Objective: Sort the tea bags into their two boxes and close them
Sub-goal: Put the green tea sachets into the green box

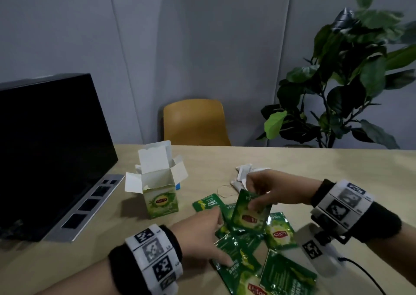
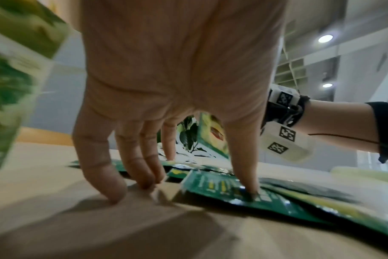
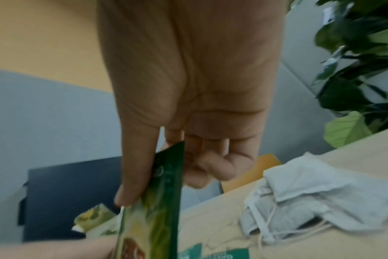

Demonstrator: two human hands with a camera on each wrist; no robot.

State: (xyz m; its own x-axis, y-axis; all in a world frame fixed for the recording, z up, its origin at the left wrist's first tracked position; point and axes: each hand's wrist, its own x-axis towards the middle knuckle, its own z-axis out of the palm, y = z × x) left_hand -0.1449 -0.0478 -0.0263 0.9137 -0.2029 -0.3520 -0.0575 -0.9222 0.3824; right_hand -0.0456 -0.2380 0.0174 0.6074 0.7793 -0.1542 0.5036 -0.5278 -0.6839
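Observation:
Several green tea sachets (image 1: 280,234) lie spread on the wooden table near its front edge. My right hand (image 1: 263,190) pinches one green sachet (image 1: 251,213) by its top edge and holds it upright above the pile; the sachet (image 3: 153,210) shows edge-on in the right wrist view. My left hand (image 1: 211,234) reaches down with spread fingers, its thumb (image 2: 246,175) pressing a flat sachet (image 2: 222,191), the other fingertips on the table. A green tea box (image 1: 157,189) stands open at the left. Plain white tea bags (image 1: 243,175) lie heaped behind.
A dark monitor (image 1: 45,150) with a grey base stands on the left of the table (image 1: 337,166). A yellow chair (image 1: 195,123) and a leafy plant (image 1: 351,87) stand behind the far edge. A rubber band (image 1: 226,191) lies near the white bags.

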